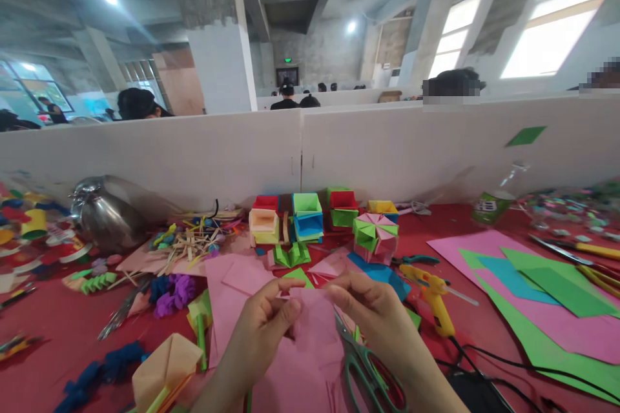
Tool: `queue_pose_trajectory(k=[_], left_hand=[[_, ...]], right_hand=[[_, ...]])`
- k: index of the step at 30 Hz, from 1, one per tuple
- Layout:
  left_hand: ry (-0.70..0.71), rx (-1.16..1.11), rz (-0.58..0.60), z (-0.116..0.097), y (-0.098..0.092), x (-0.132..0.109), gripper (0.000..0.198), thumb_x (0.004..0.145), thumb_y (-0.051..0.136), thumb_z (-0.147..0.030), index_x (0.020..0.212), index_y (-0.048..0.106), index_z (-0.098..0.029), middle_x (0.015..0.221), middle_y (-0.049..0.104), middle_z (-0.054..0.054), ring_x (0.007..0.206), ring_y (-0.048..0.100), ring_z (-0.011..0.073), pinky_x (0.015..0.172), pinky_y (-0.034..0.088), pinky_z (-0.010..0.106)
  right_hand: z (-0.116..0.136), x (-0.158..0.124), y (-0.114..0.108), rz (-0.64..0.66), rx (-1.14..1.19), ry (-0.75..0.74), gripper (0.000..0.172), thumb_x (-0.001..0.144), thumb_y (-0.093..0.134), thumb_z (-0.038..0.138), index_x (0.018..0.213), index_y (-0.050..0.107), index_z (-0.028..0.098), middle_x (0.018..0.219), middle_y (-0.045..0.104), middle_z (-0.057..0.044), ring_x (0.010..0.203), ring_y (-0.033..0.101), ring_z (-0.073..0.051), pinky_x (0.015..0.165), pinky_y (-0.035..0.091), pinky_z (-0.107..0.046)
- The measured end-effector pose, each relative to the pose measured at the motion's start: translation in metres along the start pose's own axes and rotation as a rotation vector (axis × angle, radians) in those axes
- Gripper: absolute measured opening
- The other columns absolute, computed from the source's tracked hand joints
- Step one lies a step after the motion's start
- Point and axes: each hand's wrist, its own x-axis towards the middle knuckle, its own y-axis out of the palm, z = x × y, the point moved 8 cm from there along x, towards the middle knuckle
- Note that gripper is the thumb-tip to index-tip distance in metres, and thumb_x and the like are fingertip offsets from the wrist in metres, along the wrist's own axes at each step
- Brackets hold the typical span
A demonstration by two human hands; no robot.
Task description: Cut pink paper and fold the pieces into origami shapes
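A red table point(58, 335) fills the lower view, closed at the back by a white partition point(194, 155). On the right lie loose sheets point(557, 310) of pink, green and blue paper, overlapping. A steel kettle point(109, 213) sits at the far left. In front of the person, low in the middle, is the pink paper point(310, 335), lifted at its top edge and resting lower down on other pink sheets. Both forearms come up from the bottom edge and angle inward. The left hand point(264, 322) has its fingers curled, thumb and forefinger pressed together on the paper's upper edge. The right hand point(372, 316) pinches the same edge close beside it, knuckles turned up. Folded paper boxes point(307, 213) stand by the partition. Green scissors point(368, 368) lie just under the right wrist, and a yellow glue gun point(433, 293) lies near it to the right.
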Motion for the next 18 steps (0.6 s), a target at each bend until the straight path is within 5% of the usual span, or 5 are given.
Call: queue_pose_trajectory(k=[3, 5, 9, 13, 18], left_hand=[[-0.056, -0.142, -0.075, 0.005, -0.005, 0.003, 0.047, 0.074, 0.065, -0.04, 0.11, 0.055, -0.012, 0.045, 0.049, -0.007, 0.04, 0.042, 0.006, 0.043, 0.031, 0.016], [-0.082, -0.217, -0.097, 0.008, -0.005, 0.004, 0.053, 0.072, 0.067, -0.038, 0.117, 0.052, -0.014, 0.047, 0.053, -0.006, 0.043, 0.047, 0.0074, 0.044, 0.032, 0.016], [-0.092, -0.256, -0.067, 0.012, -0.002, 0.002, 0.046, 0.074, 0.063, -0.043, 0.108, 0.059, -0.013, 0.055, 0.062, 0.0, 0.044, 0.054, 0.0107, 0.045, 0.039, 0.02], [0.092, -0.103, 0.044, -0.003, 0.005, -0.003, 0.066, 0.08, 0.034, -0.066, 0.102, 0.061, -0.01, 0.048, 0.06, 0.002, 0.041, 0.051, 0.0136, 0.043, 0.04, 0.024], [0.263, 0.228, -0.015, -0.021, 0.009, -0.008, 0.046, 0.068, 0.063, -0.057, 0.082, 0.068, -0.013, 0.074, 0.065, 0.006, 0.065, 0.057, 0.0163, 0.061, 0.047, 0.025]], right_hand=[[0.018, -0.003, 0.0, 0.08, -0.074, -0.225, 0.043, 0.078, 0.061, 0.04, 0.117, 0.056, 0.023, 0.115, 0.057, -0.01, 0.102, 0.055, -0.021, 0.075, 0.05, -0.029], [0.031, -0.009, 0.007, 0.183, -0.193, -0.378, 0.055, 0.07, 0.071, 0.037, 0.122, 0.053, 0.03, 0.131, 0.046, -0.008, 0.117, 0.045, -0.024, 0.088, 0.046, -0.036], [0.046, -0.014, 0.01, 0.181, -0.274, -0.541, 0.021, 0.078, 0.063, 0.017, 0.095, 0.068, 0.029, 0.102, 0.066, -0.005, 0.098, 0.056, -0.02, 0.084, 0.046, -0.037], [0.03, -0.003, -0.002, 0.025, -0.057, -0.313, 0.011, 0.081, 0.059, 0.019, 0.077, 0.069, 0.021, 0.07, 0.068, -0.002, 0.066, 0.061, -0.015, 0.062, 0.05, -0.027], [-0.002, 0.002, -0.001, -0.022, 0.087, -0.016, 0.015, 0.078, 0.062, 0.026, 0.089, 0.065, 0.017, 0.065, 0.065, 0.0, 0.06, 0.06, -0.014, 0.055, 0.049, -0.024]])
